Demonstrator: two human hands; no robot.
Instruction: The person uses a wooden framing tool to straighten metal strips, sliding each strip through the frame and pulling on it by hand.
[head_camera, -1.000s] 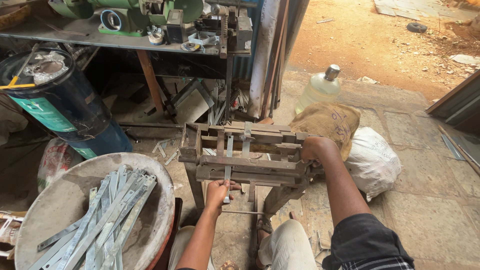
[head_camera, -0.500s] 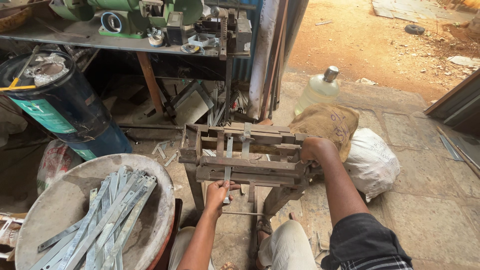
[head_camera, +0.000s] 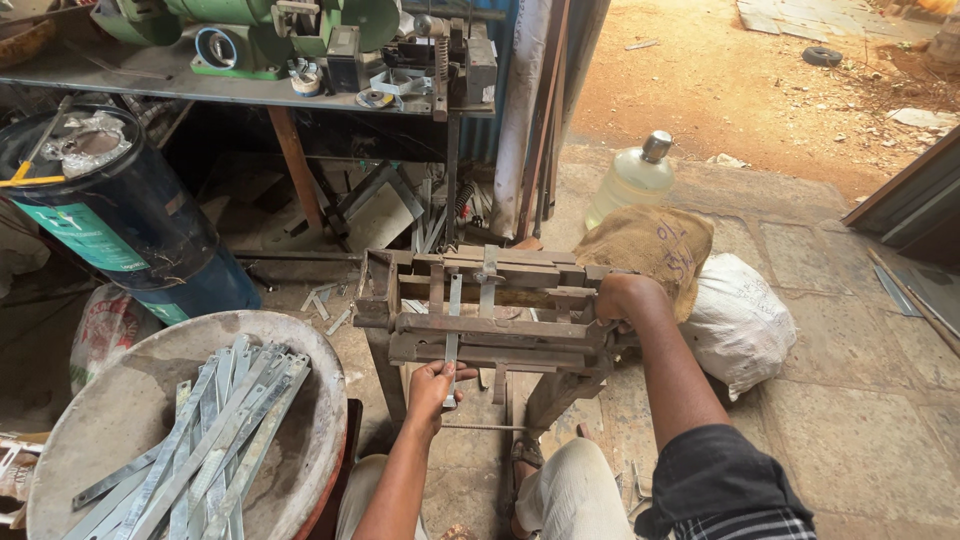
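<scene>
A rusty metal frame machine (head_camera: 500, 310) stands on the floor in front of me. A thin grey metal strip (head_camera: 453, 320) runs front to back across its bars. My left hand (head_camera: 435, 385) grips the near end of that strip at the machine's front edge. My right hand (head_camera: 622, 297) is closed on the machine's right side, where a handle seems to sit, mostly hidden by the fingers. My knees in light trousers (head_camera: 575, 495) show below the machine.
A round concrete-coloured basin (head_camera: 130, 400) at lower left holds several metal strips (head_camera: 215, 430). A dark blue drum (head_camera: 120, 220) stands at left, a cluttered workbench (head_camera: 250, 85) behind. A plastic jug (head_camera: 630, 180), burlap sack (head_camera: 655, 245) and white bag (head_camera: 740, 320) lie at right.
</scene>
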